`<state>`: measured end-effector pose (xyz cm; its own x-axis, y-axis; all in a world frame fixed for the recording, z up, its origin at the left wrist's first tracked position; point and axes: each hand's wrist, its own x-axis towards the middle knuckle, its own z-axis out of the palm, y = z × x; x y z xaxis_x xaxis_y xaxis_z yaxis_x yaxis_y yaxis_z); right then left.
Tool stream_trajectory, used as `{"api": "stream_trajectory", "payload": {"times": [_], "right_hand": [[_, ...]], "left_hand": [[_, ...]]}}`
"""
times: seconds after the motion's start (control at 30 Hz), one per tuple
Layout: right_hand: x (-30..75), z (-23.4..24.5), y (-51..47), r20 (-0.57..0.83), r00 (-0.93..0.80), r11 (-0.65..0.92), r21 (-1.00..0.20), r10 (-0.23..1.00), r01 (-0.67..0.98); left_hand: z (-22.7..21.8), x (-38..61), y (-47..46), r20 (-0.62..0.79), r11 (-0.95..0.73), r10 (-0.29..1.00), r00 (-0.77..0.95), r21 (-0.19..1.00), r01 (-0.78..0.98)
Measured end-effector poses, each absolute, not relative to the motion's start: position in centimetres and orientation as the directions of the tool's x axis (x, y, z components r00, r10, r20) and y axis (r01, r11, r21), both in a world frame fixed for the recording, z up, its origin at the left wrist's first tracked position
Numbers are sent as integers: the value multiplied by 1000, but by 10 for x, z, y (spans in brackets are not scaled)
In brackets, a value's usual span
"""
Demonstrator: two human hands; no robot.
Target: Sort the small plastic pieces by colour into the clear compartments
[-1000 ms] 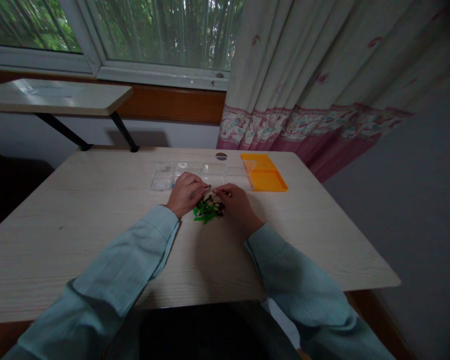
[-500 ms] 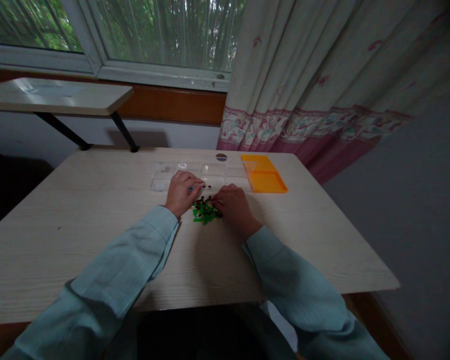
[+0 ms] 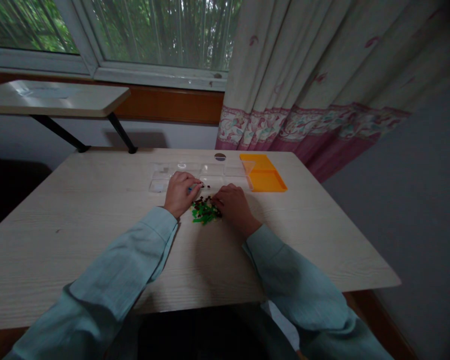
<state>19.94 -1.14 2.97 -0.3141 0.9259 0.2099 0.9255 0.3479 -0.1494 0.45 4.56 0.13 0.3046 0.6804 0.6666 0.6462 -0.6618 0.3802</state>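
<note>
A small heap of green and dark little pieces (image 3: 204,210) lies on the pale wooden table (image 3: 97,220). My left hand (image 3: 179,191) rests just left of the heap, fingers curled, pinching a thin blue thing by the near edge of a clear compartment box (image 3: 195,172). My right hand (image 3: 232,202) sits on the heap's right side, fingers bent down onto the pieces; whether it grips any is hidden. A few dark pieces (image 3: 205,187) lie beside the left fingertips.
An orange lid or tray (image 3: 263,173) lies at the box's right end. A small dark round thing (image 3: 220,156) sits behind the box. A second table (image 3: 52,97) stands under the window, and a curtain (image 3: 303,85) hangs at the right.
My left hand moved from the heap up to the clear box's near edge. The pale thing held between both hands one second ago is out of sight. My right hand lowered onto the heap.
</note>
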Motion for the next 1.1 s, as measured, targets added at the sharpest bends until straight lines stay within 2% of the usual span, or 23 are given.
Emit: {"api": "stream_trajectory", "payload": {"times": [0.3, 0.67, 1.1], "right_hand": [[198, 32, -13, 199, -327, 355, -123, 924, 927], [191, 32, -15, 219, -239, 266, -102, 946, 959], [189, 34, -15, 189, -269, 289, -88, 944, 953]], "left_hand": [[4, 5, 44, 657, -663, 687, 311, 391, 638], [1, 5, 46, 659, -664, 687, 307, 397, 634], [2, 5, 45, 646, -661, 694, 317, 398, 636]]}}
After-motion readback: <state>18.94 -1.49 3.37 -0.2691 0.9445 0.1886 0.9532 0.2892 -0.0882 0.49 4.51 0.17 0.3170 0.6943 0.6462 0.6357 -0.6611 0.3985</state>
